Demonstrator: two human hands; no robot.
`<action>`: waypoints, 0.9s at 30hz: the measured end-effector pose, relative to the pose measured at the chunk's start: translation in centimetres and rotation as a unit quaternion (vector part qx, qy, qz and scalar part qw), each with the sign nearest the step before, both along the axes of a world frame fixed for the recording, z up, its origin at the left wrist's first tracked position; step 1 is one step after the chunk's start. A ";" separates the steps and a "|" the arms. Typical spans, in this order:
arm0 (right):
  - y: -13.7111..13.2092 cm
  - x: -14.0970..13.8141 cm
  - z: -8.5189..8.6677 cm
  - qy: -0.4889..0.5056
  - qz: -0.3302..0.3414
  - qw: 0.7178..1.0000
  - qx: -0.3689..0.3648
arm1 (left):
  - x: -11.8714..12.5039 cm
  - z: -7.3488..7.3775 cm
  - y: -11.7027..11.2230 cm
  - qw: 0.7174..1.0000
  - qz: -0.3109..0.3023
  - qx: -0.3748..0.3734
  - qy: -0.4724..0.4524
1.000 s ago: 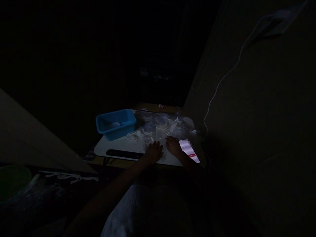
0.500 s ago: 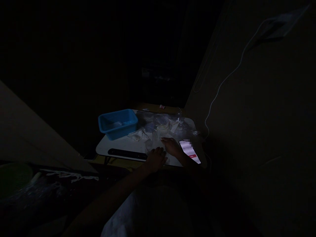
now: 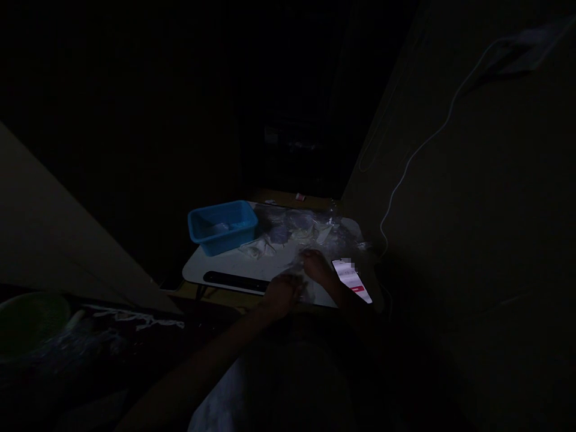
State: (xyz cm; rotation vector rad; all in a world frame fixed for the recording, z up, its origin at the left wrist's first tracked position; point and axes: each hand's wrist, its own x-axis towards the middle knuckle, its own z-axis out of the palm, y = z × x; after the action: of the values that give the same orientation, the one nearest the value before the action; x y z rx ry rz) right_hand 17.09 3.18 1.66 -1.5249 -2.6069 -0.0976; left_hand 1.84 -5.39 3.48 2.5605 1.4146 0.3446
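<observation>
The room is very dark. Near the front edge of a small white table, my left hand and my right hand meet over a clear plastic bag. Both hands touch it, and their fingers look curled on the film. More crumpled clear bags lie just beyond the hands. A lit phone rests right of my right hand.
A blue plastic tub stands at the table's back left. A dark strip runs along the front edge. A white cable hangs down the wall on the right. A green basket sits far left.
My left hand has drawn back toward the table's front edge, and the right hand has come closer to it over the bag. The camera view has shifted slightly.
</observation>
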 end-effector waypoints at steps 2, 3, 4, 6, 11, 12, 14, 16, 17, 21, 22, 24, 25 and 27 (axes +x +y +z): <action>-0.9 -0.1 -0.2 -0.003 0.000 1.000 0.001 | -0.3 0.3 0.8 0.999 0.030 -0.016 0.001; -1.3 -0.1 -0.2 -0.001 0.000 1.000 0.002 | -0.5 0.3 1.3 0.999 0.042 -0.021 0.006; -1.6 -0.1 -0.2 0.007 0.004 1.000 0.005 | -0.7 0.3 1.7 0.998 0.049 -0.025 0.016; -1.8 -0.2 -0.1 0.031 0.009 0.999 0.013 | -1.1 0.1 2.4 0.997 0.057 -0.029 0.042; -1.8 -0.5 0.5 0.060 -0.012 0.998 0.019 | -1.9 -0.7 2.8 0.995 0.053 0.019 0.088; -1.8 -0.7 0.6 0.062 -0.011 0.998 0.020 | -1.8 -0.8 2.7 0.994 0.060 0.024 0.090; -2.1 -1.0 0.6 0.069 0.005 0.997 0.022 | -1.6 -0.8 2.5 0.993 0.072 0.025 0.089; -2.4 -1.3 0.5 0.075 0.026 0.997 0.023 | -1.4 -0.6 2.5 0.993 0.076 0.017 0.090; -2.6 -1.4 0.4 0.075 0.032 0.996 0.022 | -1.3 -0.5 2.7 0.993 0.076 0.009 0.091; -2.5 -1.2 -0.1 0.062 0.039 0.997 0.017 | -2.1 0.1 3.3 0.987 0.114 -0.034 0.104; -2.3 -0.9 -0.2 0.059 0.037 0.997 0.016 | -2.6 0.2 3.4 0.984 0.136 -0.039 0.109; -1.8 -0.4 -0.4 0.055 0.035 0.998 0.015 | -3.8 0.4 3.6 0.981 0.154 -0.042 0.114; -1.5 -0.2 -0.4 0.053 0.034 0.998 0.014 | -4.4 0.5 3.5 0.981 0.149 -0.046 0.116; -1.0 0.2 -0.4 0.051 0.032 0.998 0.015 | -5.3 0.7 3.5 0.983 0.137 -0.054 0.111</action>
State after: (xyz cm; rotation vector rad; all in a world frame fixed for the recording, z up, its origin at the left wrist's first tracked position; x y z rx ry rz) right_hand 17.31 2.19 1.22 -1.3977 -2.5584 -0.0515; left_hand -3.50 -1.91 4.14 2.3799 1.8171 0.0169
